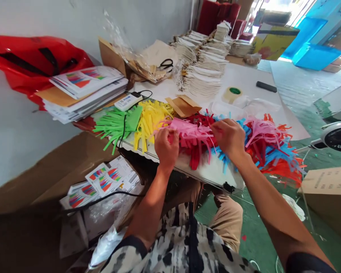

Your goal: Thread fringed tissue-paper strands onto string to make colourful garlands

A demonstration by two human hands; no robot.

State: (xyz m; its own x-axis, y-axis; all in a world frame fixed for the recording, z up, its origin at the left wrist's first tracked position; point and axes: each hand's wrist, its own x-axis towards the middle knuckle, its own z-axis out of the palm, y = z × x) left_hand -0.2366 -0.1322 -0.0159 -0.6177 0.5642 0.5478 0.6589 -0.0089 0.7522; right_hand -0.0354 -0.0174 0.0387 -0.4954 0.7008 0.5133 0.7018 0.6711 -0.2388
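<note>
A pink fringed paper tassel (184, 127) stretches between my two hands over the near edge of the table. My left hand (167, 146) pinches its left end, fingers closed. At the other side my right hand (229, 138) is closed at the tips of the pink strips, with fingertips together. Dark red fringe (194, 161) lies beneath the pink one. Left of my hands are a yellow tassel (147, 117) and a green tassel (116, 125). Past my right hand, pink fringe (265, 132), blue fringe (281, 151) and orange fringe (284, 170) lie heaped together.
Stacks of pale paper bundles (207, 68) stand at the back, near black scissors (166, 64). A tape roll (232, 94) and a dark phone-like bar (266, 87) lie right. Printed sheets (88, 91) pile left. A fan (338, 136) and carton (329, 189) stand right.
</note>
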